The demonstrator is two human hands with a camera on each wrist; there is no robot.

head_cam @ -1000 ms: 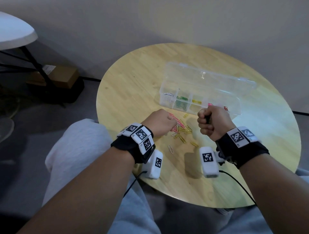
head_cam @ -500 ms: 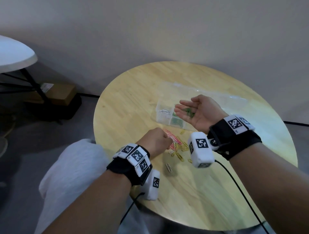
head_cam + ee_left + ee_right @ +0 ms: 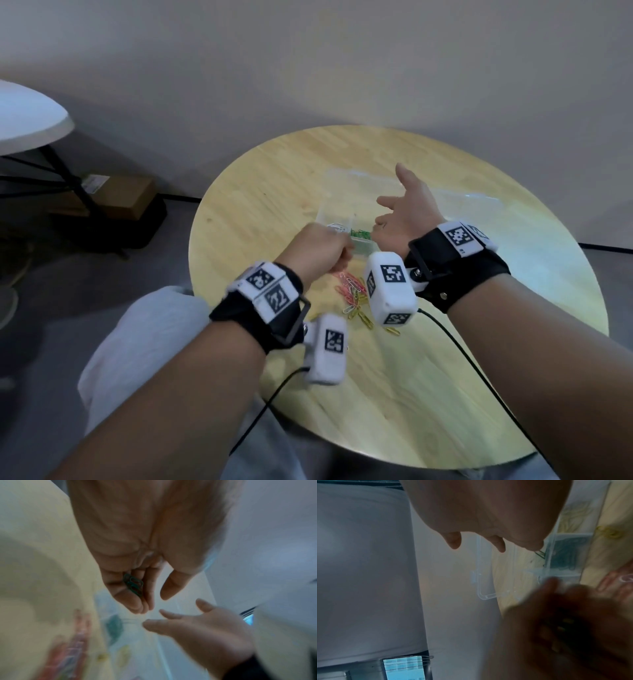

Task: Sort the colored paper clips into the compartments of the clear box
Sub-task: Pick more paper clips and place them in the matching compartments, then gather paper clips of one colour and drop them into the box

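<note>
The clear box [image 3: 325,209] stands open on the round wooden table [image 3: 253,212], with green clips [image 3: 360,234] in one front compartment [image 3: 565,553]. My left hand [image 3: 337,253] hovers at the box's front left, its fingers cupped round a few green paper clips [image 3: 133,584], thumb apart. My right hand [image 3: 387,212] is held over the box with fingers spread and nothing in it; in the right wrist view its fingertips [image 3: 453,540] point past the lid. A loose pile of pink, yellow and white clips [image 3: 352,294] lies on the table near me.
The box's lid [image 3: 479,202] lies flat behind it. A yellow-clip compartment [image 3: 573,516] sits beside the green one. A white side table [image 3: 30,120] and a cardboard box [image 3: 116,195] stand on the floor at left. My grey-clad knee [image 3: 137,342] is by the table edge.
The right hand went from a fist to a palm holding green clips, and now is spread and bare over the box. The left hand rose from the pile to the box.
</note>
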